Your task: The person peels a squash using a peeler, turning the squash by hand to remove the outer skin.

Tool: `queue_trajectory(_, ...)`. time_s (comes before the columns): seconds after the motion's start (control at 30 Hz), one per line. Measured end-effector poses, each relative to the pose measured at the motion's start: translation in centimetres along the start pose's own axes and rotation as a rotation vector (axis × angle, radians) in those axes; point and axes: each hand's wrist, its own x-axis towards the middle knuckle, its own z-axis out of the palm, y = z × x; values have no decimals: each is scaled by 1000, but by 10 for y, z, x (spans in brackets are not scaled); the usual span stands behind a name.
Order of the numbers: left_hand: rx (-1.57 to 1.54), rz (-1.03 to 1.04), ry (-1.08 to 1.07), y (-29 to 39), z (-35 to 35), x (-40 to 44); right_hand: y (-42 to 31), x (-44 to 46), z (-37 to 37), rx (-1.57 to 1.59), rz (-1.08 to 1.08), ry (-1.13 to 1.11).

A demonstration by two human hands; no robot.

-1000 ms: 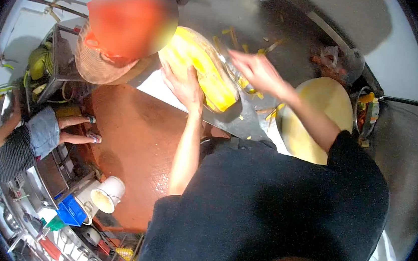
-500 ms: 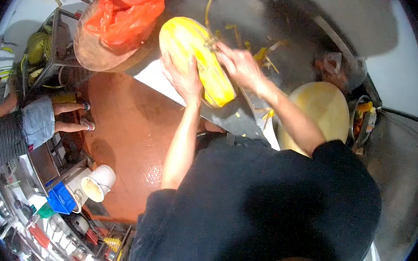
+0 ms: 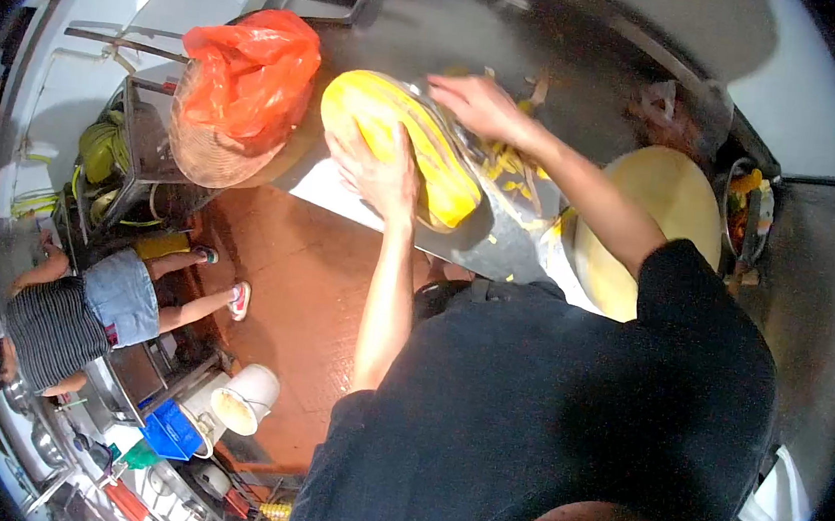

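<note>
A large oblong yellow vegetable or fruit (image 3: 437,167), with darker strips along it, lies on the metal counter (image 3: 439,37). My left hand (image 3: 378,171) presses on its near left side, fingers spread over the surface. Just beyond its upper right side is my right hand (image 3: 478,106), closed, palm down; a tool in it is blurred and I cannot make it out. Yellow peelings (image 3: 511,174) are scattered on the counter below and right of that hand.
A red plastic bag (image 3: 260,70) sits on a round wooden block (image 3: 212,150) at left. To the right stand a round pale board (image 3: 663,214) and a bowl of scraps (image 3: 744,207). Another person (image 3: 59,327) is at far left, near a white bucket (image 3: 245,400) and blue crate (image 3: 170,428).
My right hand has moved along the yellow piece's upper side, up and back. The left hand stays on it. The view has shifted, and the other person's legs are further apart.
</note>
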Motion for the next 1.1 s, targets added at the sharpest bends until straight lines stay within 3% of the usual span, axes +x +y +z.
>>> queue_trajectory(0.13, -188, 22, 79, -34, 4, 0, -12, 141, 31, 40, 25, -296)
queue_trajectory(0.23, -335, 58, 129, -55, 6, -1, -44, 178, 35, -32, -38, -592)
queue_trajectory(0.27, -371, 52, 130, -59, 6, -2, -53, 182, 37, -28, 99, -725)
queue_trajectory(0.37, -373, 80, 136, -60, 6, -1, -51, 170, 49, -82, -260, -532)
queue_trajectory(0.43, -342, 91, 127, -55, 7, -1, -59, 166, 49, -134, -278, -509)
queue_trajectory(0.57, -323, 109, 136, -52, 4, -2, -53, 186, 55, -237, -110, -548)
queue_trajectory(0.6, -323, 123, 147, -56, 4, -2, -60, 177, 46, -265, -110, -579)
queue_trajectory(0.7, -334, 125, 148, -59, 4, -3, -51, 116, 42, -228, -283, -322)
queue_trajectory(0.77, -363, 96, 161, -60, 6, -3, -66, 56, 30, -241, -218, -238)
queue_trajectory(0.83, -370, 80, 159, -60, 5, -3, -47, -18, 49, -265, -107, -5)
queue_trajectory(0.87, -364, 71, 153, -59, 3, -4, -44, -65, 55, -274, -175, 90)
queue_trajectory(0.93, -377, 74, 159, -59, 6, 1, -37, -160, 61, -274, -113, 97)
queue_trajectory(0.97, -392, 86, 152, -63, 6, 2, -36, -204, 61, -257, 35, 11)
queue_trajectory(1.03, -395, 95, 150, -63, 7, -2, -26, -253, 41, -333, 418, -392)
queue_trajectory(1.1, -377, 101, 142, -59, 5, -1, -14, -267, 23, -193, 291, -241)
